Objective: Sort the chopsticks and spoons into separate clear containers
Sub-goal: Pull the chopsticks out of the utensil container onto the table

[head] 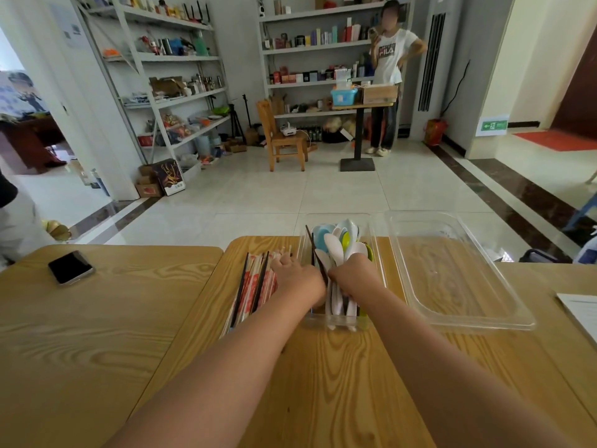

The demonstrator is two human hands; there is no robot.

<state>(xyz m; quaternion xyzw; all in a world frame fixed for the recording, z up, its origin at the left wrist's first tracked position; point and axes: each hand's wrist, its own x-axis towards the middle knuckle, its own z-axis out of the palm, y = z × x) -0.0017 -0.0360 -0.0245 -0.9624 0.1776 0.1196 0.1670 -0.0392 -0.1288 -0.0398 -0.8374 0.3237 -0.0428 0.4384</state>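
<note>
Spoons (339,244) stand bunched in the middle clear container (380,273), clasped by your right hand (353,274). Your left hand (297,276) rests on the chopsticks (255,282) just beside; its grip cannot be determined.

"FILA" printed on a person's white T-shirt (389,56).

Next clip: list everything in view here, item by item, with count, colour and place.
phone: one, black, on left table
chopsticks: many, red-wrapped and dark, left of middle container
spoons: several, white, blue, yellow-green, in middle container
middle container: one, clear, table centre
tray: one, clear, nothing inside, right
paper: one, white, far right edge
chair: one, wooden, across floor
person: one, white shirt, by shelves
left hand: at chopsticks, grip unclear
right hand: grips spoon bundle
</note>
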